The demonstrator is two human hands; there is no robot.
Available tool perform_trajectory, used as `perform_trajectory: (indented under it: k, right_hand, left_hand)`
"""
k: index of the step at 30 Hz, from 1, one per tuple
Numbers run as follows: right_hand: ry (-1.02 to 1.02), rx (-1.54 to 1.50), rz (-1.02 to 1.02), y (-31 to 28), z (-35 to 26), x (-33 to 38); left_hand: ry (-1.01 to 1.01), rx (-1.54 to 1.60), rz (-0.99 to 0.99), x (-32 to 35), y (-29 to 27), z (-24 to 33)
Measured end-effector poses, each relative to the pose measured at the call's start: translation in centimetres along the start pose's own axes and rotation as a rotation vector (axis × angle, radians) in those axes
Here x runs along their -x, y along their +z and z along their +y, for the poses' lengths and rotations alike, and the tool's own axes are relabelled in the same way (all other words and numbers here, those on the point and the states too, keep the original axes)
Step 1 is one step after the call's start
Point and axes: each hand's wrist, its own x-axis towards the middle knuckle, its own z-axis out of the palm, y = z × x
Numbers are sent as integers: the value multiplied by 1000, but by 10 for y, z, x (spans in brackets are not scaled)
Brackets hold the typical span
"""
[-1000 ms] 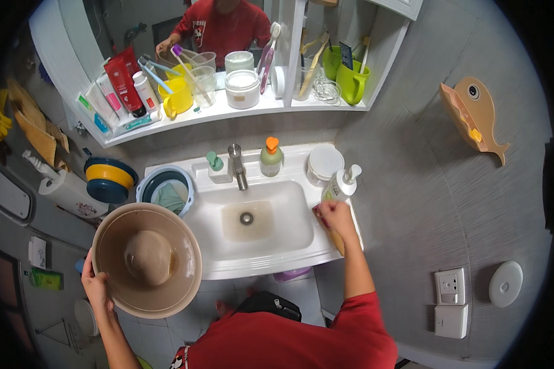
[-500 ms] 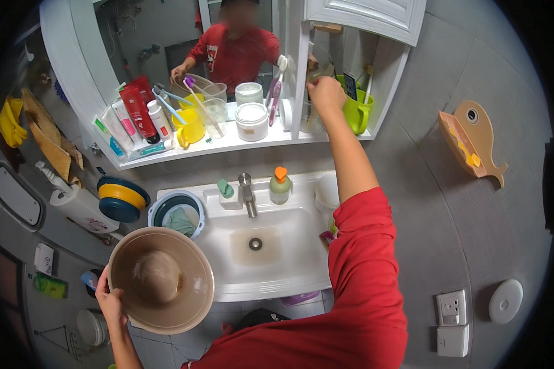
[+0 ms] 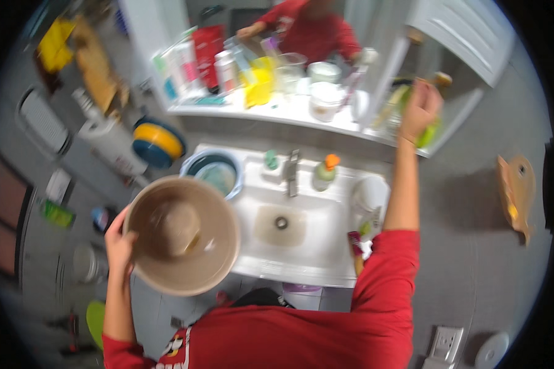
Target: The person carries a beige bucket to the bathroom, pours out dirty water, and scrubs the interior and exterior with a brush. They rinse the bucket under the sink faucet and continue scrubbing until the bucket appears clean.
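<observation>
My left hand (image 3: 120,240) grips the rim of a large beige-brown plastic basin (image 3: 212,264), held tilted left of the sink. Inside it shows a small brownish mark. My right hand (image 3: 421,107) is raised into the right compartment of the white wall cabinet (image 3: 443,132), in front of a lime-green cup (image 3: 428,134). Its fingers are pressed together, and motion blur hides what they hold, if anything. A brown-tipped object (image 3: 442,79) shows just beside the fingertips. The white sink (image 3: 326,246) lies between my arms, with a little cloudy water around the drain.
On the cabinet shelf stand tubes, a yellow cup (image 3: 258,86) and white jars (image 3: 324,101). A tap (image 3: 292,175), a pump bottle with an orange top (image 3: 324,172) and a blue-rimmed basin (image 3: 237,166) line the sink's back. A whale-shaped holder (image 3: 520,194) hangs on the right wall.
The head view has shifted, so the fixtures appear further right and higher. My right hand has turned upward beside the green cup. My left hand still holds the basin, now nearer the sink front.
</observation>
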Motion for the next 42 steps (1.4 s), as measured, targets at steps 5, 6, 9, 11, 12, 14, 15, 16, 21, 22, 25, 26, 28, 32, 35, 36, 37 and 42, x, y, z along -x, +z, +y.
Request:
perform_trajectory:
  k: [5, 6, 9, 11, 12, 14, 15, 16, 21, 22, 25, 26, 28, 32, 35, 36, 37, 42]
  right_hand:
    - [225, -835, -588, -50, -157, 32]
    - [214, -922, -843, -56, -194, 45]
    - [164, -958, -1483, -48, -274, 102]
    - [78, -969, -1731, -44, -297, 142]
    - [40, -967, -1828, -39, -304, 161]
    - [-105, -766, -2234, -22, -329, 196]
    - [-237, -683, -2288, -12, -343, 211]
    - [-369, -597, -2334, -2, -356, 227]
    - [-764, -173, -2576, 56, -360, 353]
    - [-727, -160, -2590, 58, -361, 374]
    - [-607, -116, -2633, 58, -357, 439]
    - [-569, -89, -2650, 57, -352, 455]
    - [-514, -48, -2675, 54, -350, 468]
    - [-93, 61, -2725, 33, -341, 489]
    - [-187, -43, -2680, 23, -318, 510]
    - [-121, -103, -2592, 21, -326, 495]
    - [-58, -159, -2503, 21, -330, 488]
    - [-122, 232, -2519, 57, -349, 451]
  left_hand:
    - [48, -96, -11, -8, -10, 4]
    - [1, -53, -23, -7, -10, 10]
    - [-58, -16, -44, -10, -19, 10]
    - [-91, 48, -74, -17, -15, 13]
    - [-108, 75, -94, -22, -14, 14]
    - [-98, 84, -98, -25, -22, 16]
    - [-98, 87, -96, -24, -27, 17]
    - [-122, 112, -88, -23, -31, 17]
    - [-177, 208, -129, -27, -29, -3]
    - [-167, 180, -132, -30, -33, -10]
    - [-217, 208, -163, -36, -43, -15]
    - [-202, 168, -185, -40, -46, -17]
    - [-144, 88, -220, -47, -54, -21]
    - [85, -225, -221, -61, -67, -42]
    - [158, -290, -215, -69, -68, -51]
    - [157, -289, -214, -69, -72, -50]
    - [156, -288, -212, -72, -76, -51]
    - [124, -415, -211, -100, -90, -69]
